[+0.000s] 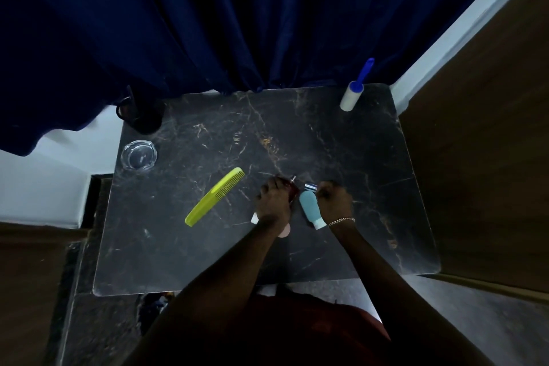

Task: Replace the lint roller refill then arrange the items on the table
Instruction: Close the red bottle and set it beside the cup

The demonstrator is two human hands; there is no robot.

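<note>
The lint roller (353, 94), blue-handled with a white roll, lies at the far right corner of the dark marble table (208, 246). My left hand (273, 202) is closed on a dark red bottle (292, 189) with a metal tip near the table's middle. My right hand (332, 199) is closed around a small shiny blue-silver object (310, 186). A light blue squeeze bottle (310, 209) lies between the two hands. A yellow-green comb (215, 196) lies to the left. Small white and pink things peek out under my left wrist.
A clear glass ashtray (138, 155) sits at the table's left edge, with a dark cup (142, 116) behind it. A dark blue curtain (237, 24) hangs behind the table. A wooden panel (481, 157) borders the right side.
</note>
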